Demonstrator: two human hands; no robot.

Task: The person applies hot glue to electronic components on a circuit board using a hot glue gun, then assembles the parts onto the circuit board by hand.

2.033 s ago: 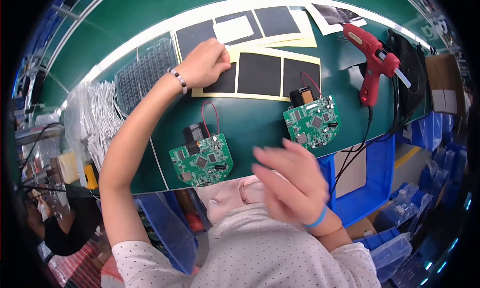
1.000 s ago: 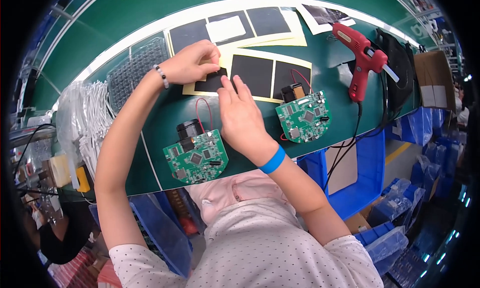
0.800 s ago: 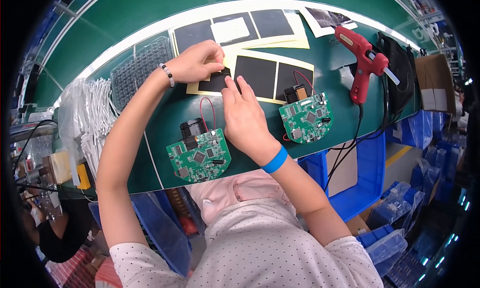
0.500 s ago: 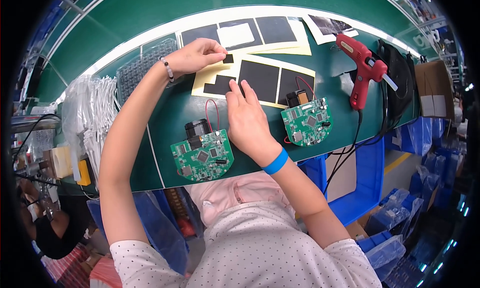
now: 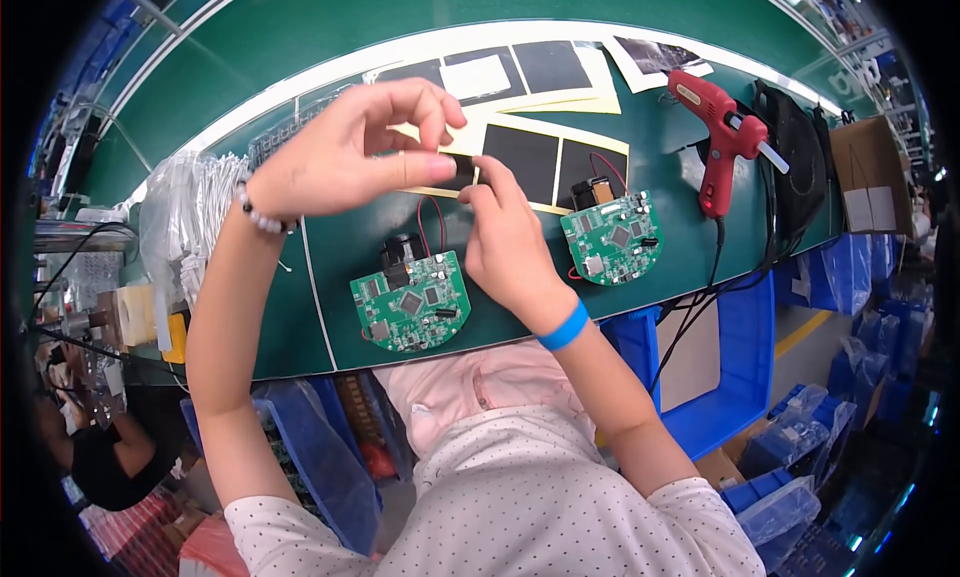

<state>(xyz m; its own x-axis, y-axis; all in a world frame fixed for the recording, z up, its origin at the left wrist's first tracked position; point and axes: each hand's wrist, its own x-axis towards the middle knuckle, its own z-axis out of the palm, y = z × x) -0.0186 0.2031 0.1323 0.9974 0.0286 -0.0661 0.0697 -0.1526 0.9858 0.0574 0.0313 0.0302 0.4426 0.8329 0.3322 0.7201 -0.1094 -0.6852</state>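
Note:
My left hand (image 5: 345, 152) is raised above the green bench and pinches a small black foam pad (image 5: 464, 169) between thumb and fingers. My right hand (image 5: 510, 242) touches the same pad's right edge with its fingertips. Just behind the hands lies a cream backing sheet (image 5: 556, 163) with black rectangular pads on it. A green semicircular circuit board (image 5: 410, 301) with red wires lies below the hands. A second such board (image 5: 613, 239) lies to the right.
A red hot-glue gun (image 5: 722, 135) stands at the right, beside a black bag (image 5: 797, 167). Another sheet of black pads (image 5: 510, 74) lies further back. Clear bags of parts (image 5: 190, 212) sit at the left. Blue bins (image 5: 750, 337) stand below the bench edge.
My left hand peeled a black pad off the cream sheet and lifted it. My right hand came up from my lap to the sheet and now touches the pad.

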